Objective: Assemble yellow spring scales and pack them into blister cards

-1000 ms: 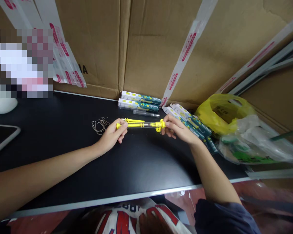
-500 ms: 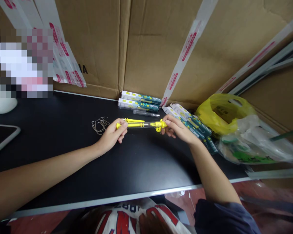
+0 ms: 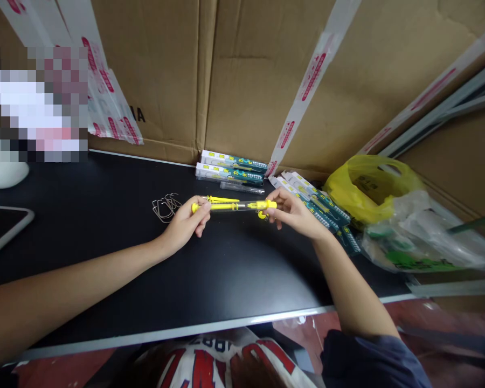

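Note:
A spring scale (image 3: 242, 206), a clear tube with yellow ends and a yellow inner rod, is held level above the black table between both hands. My left hand (image 3: 193, 216) is closed round its left end, thumb on top. At the right end my right hand (image 3: 288, 213) pinches the yellow cap with thumb and fingers. Small yellow pieces (image 3: 262, 215) lie just below that cap, partly hidden by it. Behind the scale are a yellow rod-like part (image 3: 223, 199) and a clear empty tube (image 3: 242, 188). Several bent metal hooks (image 3: 165, 207) lie left of my left hand.
Printed boxes (image 3: 231, 174) line the back of the table, and more boxes (image 3: 319, 202) are heaped to the right. Plastic bags (image 3: 359, 188) sit at the far right. A white-edged device (image 3: 4, 229) and a white rounded object (image 3: 5, 171) are at left. Taped cardboard (image 3: 242, 81) rises behind.
My right hand has shifted its grip on the yellow end cap, with fingers rearranged and more of the cap showing. My left hand and the scale stay nearly in place.

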A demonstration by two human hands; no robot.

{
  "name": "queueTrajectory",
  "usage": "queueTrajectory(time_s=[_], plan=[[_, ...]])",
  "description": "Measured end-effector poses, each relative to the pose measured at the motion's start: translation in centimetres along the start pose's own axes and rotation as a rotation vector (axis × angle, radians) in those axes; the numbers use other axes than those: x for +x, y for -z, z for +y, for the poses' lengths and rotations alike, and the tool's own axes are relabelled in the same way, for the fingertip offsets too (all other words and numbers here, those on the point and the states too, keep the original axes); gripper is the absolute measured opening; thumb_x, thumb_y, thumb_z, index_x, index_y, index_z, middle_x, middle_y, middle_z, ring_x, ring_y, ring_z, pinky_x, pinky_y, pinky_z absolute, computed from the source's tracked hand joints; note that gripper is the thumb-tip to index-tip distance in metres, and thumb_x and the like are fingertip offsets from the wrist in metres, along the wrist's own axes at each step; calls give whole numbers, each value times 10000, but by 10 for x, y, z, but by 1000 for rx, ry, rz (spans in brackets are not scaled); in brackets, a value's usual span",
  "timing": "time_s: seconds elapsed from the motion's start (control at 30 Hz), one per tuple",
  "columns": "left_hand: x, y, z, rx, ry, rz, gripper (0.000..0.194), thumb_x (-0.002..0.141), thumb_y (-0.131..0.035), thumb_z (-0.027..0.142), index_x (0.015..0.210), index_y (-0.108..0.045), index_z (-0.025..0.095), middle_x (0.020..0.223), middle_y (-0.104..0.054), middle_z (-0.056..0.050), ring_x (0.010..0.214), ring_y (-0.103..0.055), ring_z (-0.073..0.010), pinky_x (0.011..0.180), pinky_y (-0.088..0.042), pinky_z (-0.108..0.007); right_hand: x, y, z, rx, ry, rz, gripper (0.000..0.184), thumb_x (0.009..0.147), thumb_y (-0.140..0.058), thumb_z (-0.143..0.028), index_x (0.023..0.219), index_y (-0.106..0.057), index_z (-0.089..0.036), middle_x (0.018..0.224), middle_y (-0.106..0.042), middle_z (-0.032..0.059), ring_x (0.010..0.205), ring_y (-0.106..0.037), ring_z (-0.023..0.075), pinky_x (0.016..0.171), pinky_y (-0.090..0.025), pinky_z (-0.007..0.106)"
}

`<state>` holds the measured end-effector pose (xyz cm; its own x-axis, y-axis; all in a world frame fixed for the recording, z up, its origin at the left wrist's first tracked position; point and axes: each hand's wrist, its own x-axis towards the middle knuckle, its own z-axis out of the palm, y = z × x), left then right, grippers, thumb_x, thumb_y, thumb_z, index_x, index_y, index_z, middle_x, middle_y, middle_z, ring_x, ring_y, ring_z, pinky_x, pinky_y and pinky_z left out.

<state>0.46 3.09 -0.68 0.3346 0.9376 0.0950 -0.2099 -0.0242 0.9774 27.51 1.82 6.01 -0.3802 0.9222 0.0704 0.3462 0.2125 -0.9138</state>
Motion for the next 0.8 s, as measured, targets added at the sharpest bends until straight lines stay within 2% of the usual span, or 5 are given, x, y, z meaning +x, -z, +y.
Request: queueTrajectory(time_s=[0.17,0.3,0.8], plan=[[-1,0,4,15,29,62,318,805,-633,439,724,-473,177,538,-431,85,391,-396,-42,406,-456,-197,0,-1,3,-4,87,31,288,791,-712,-318,984,-535,-199,874,-612,25,711,-609,125,486,-522,196],[-2,1,4,35,12,75,302,796,-646,412,701,-493,170,542,-450,79,396,-409,-41,439,-492,-212,-1,0,4,-70,101,64,296,775,-730,-310,991,-558,-204,861,-617,20,697,-608,120,525,-534,200],[-1,1,1,14,-28,74,272,789,-656,397,752,-498,178,535,-452,84,403,-418,-47,426,-452,-191,-2,-3,4,-133,90,56,287,788,-706,-368,968,-553,-205,910,-591,38,705,-579,137,550,-536,252]])
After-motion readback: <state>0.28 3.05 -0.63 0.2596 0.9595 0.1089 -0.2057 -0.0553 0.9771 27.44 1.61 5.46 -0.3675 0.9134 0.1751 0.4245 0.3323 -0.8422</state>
